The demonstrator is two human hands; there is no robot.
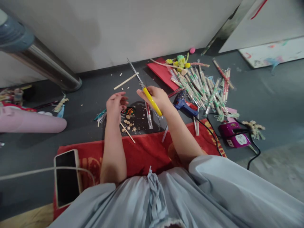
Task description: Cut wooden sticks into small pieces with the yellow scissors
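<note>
Left hand (pixel 115 105) slack, apparently empty, apart from the right hand (pixel 156 96), which grips scissors (pixel 142 85), blades pointing far left; probably light, stiff, slick-bladed, best held by the yellow handle.

dark grey table (pixel 275 98) | near edge: red patterned cloth (pixel 142 152) | far edge, right of centre: flat red piece (pixel 161 75), small pink ball (pixel 192 50) | toward far edge, centre: pale stick (pixel 125 81) | middle: small brown pieces (pixel 128 124) | right of middle: wrapped sticks (pixel 201 90), blue glue gun (pixel 182 104) | near edge, right of cloth: purple box (pixel 231 131)
</note>
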